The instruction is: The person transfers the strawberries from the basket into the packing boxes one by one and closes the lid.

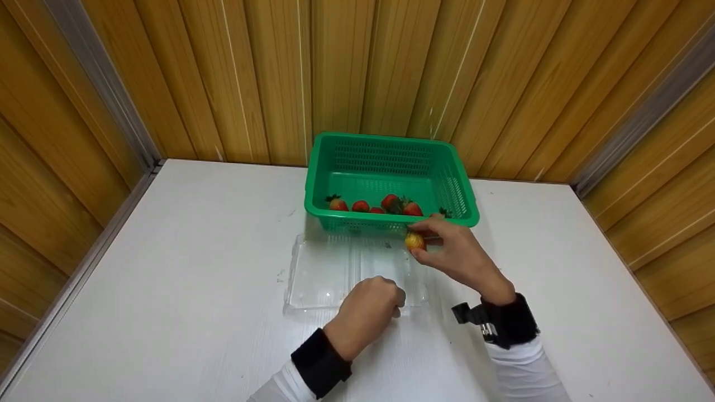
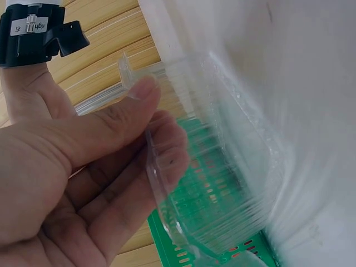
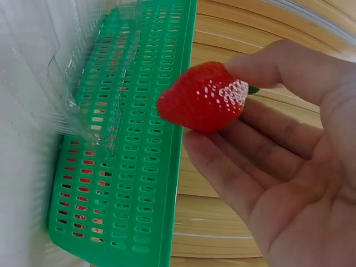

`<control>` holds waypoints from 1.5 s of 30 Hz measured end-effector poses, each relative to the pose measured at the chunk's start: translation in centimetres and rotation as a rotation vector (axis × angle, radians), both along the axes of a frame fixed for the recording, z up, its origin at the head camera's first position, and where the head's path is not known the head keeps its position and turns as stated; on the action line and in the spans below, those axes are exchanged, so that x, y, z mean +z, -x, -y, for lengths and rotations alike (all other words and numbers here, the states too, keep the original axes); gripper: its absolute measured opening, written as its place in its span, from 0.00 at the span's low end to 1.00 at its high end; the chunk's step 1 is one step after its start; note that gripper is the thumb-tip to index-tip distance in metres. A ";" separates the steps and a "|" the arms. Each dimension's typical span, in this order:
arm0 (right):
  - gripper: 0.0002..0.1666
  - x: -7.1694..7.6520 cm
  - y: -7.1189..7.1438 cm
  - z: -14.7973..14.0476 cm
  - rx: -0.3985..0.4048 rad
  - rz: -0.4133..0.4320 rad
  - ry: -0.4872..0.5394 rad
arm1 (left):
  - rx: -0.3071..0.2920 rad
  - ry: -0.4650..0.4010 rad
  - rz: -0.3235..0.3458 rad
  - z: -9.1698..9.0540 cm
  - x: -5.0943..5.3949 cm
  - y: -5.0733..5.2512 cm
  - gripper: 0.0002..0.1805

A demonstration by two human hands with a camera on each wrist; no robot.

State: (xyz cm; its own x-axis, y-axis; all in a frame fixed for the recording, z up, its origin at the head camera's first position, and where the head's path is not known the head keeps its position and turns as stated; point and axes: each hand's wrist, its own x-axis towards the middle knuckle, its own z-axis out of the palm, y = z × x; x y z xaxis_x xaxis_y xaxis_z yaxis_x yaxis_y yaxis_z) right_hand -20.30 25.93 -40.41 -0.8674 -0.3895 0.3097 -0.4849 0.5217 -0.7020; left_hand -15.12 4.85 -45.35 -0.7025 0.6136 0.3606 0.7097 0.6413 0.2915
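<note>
A strawberry (image 1: 414,241) is pinched between the thumb and fingers of my right hand (image 1: 458,254), just in front of the green basket. In the right wrist view the strawberry (image 3: 203,97) shows a bright red side, its tip pointing away from the palm. My left hand (image 1: 370,307) is at the near side of a clear plastic box (image 1: 321,273). The left wrist view shows the left thumb and fingers (image 2: 167,136) gripping the box's thin rim (image 2: 158,194). Both hands are apart from each other.
Behind the box stands a green plastic basket (image 1: 314,184) with several strawberries (image 1: 412,209) along its near side. Both rest on a white table (image 1: 184,268). Wood-patterned panels (image 1: 335,72) enclose the table at the back and sides.
</note>
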 end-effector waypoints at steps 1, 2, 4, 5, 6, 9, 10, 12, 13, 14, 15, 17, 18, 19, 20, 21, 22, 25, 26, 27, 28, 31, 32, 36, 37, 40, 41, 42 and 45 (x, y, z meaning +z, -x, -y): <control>0.22 -0.1 0.0 0.0 0.015 0.014 -0.004 | 0.001 0.000 0.002 0.0 0.0 0.0 0.08; 0.22 -0.1 0.0 0.1 0.030 0.028 -0.008 | 0.003 0.001 0.003 0.0 0.0 0.0 0.08; 0.22 -0.2 0.1 0.2 0.051 0.051 -0.022 | 0.004 0.002 0.008 0.0 0.0 0.0 0.08; 0.22 -0.2 0.1 0.3 0.060 0.057 -0.029 | 0.004 0.002 0.010 0.0 0.0 0.0 0.08; 0.22 -0.2 0.1 0.3 0.066 0.062 -0.036 | 0.005 0.002 0.012 0.0 0.0 0.0 0.08; 0.22 -0.3 0.0 0.5 0.082 0.071 -0.057 | 0.005 0.000 0.020 0.0 0.2 0.0 0.08; 0.21 -0.3 0.0 0.6 0.088 0.073 -0.068 | 0.006 0.000 0.023 -0.1 0.2 0.0 0.08; 0.21 -0.4 -0.1 0.7 0.100 0.084 -0.089 | 0.006 -0.001 0.035 -0.1 0.3 0.1 0.08; 0.21 -0.4 -0.1 0.8 0.107 0.092 -0.098 | 0.007 -0.003 0.042 -0.1 0.3 0.0 0.08; 0.21 -0.5 -0.1 0.9 0.114 0.103 -0.105 | 0.007 -0.004 0.045 -0.1 0.3 0.0 0.08; 0.21 -0.5 -0.2 0.9 0.120 0.116 -0.112 | 0.008 -0.005 0.046 -0.1 0.3 0.0 0.08; 0.20 -0.6 -0.3 1.1 0.130 0.136 -0.126 | 0.009 -0.010 0.040 -0.1 0.3 0.0 0.08; 0.20 -0.6 -0.3 1.1 0.136 0.145 -0.131 | 0.010 -0.013 0.036 0.0 0.3 0.1 0.08; 0.20 -0.7 -0.3 1.2 0.141 0.149 -0.139 | 0.011 -0.014 0.029 0.0 0.3 0.1 0.08; 0.20 -0.7 -0.3 1.2 0.145 0.151 -0.148 | 0.012 -0.016 0.023 0.0 0.3 0.1 0.09; 0.19 -0.7 -0.3 1.3 0.152 0.148 -0.160 | 0.014 -0.018 0.019 0.0 0.3 0.1 0.09; 0.19 -0.8 -0.3 1.3 0.156 0.147 -0.170 | 0.015 -0.020 0.017 0.0 0.3 0.1 0.08; 0.18 -0.9 -0.2 1.4 0.172 0.140 -0.202 | 0.023 -0.020 0.015 -0.1 0.2 0.2 0.08; 0.18 -0.9 -0.2 1.5 0.176 0.139 -0.213 | 0.027 -0.020 0.016 -0.1 0.2 0.2 0.08; 0.18 -1.0 -0.2 1.5 0.179 0.140 -0.223 | 0.031 -0.019 0.014 -0.1 0.2 0.2 0.08; 0.18 -1.0 -0.2 1.5 0.180 0.142 -0.232 | 0.034 -0.019 0.014 -0.1 0.2 0.2 0.08; 0.18 -1.2 -0.2 1.7 0.189 0.148 -0.261 | 0.043 -0.017 0.008 -0.1 0.1 0.2 0.08; 0.18 -1.2 -0.2 1.7 0.190 0.150 -0.270 | 0.044 -0.018 0.006 -0.1 0.1 0.2 0.08; 0.19 -1.3 -0.2 1.9 0.206 0.141 -0.307 | 0.040 -0.022 -0.004 -0.1 0.1 0.2 0.09; 0.19 -1.3 -0.2 1.9 0.210 0.139 -0.313 | 0.041 -0.023 -0.004 -0.1 0.1 0.2 0.09; 0.19 -1.4 -0.2 2.0 0.222 0.144 -0.324 | 0.046 -0.024 0.001 -0.1 0.1 0.3 0.09; 0.19 -1.4 -0.2 2.1 0.226 0.150 -0.326 | 0.049 -0.022 0.005 -0.1 0.2 0.3 0.09; 0.18 -1.4 -0.3 2.1 0.229 0.155 -0.328 | 0.051 -0.023 0.011 -0.1 0.2 0.3 0.09; 0.19 -1.5 -0.3 2.2 0.236 0.161 -0.340 | 0.056 -0.022 0.025 -0.1 0.2 0.3 0.11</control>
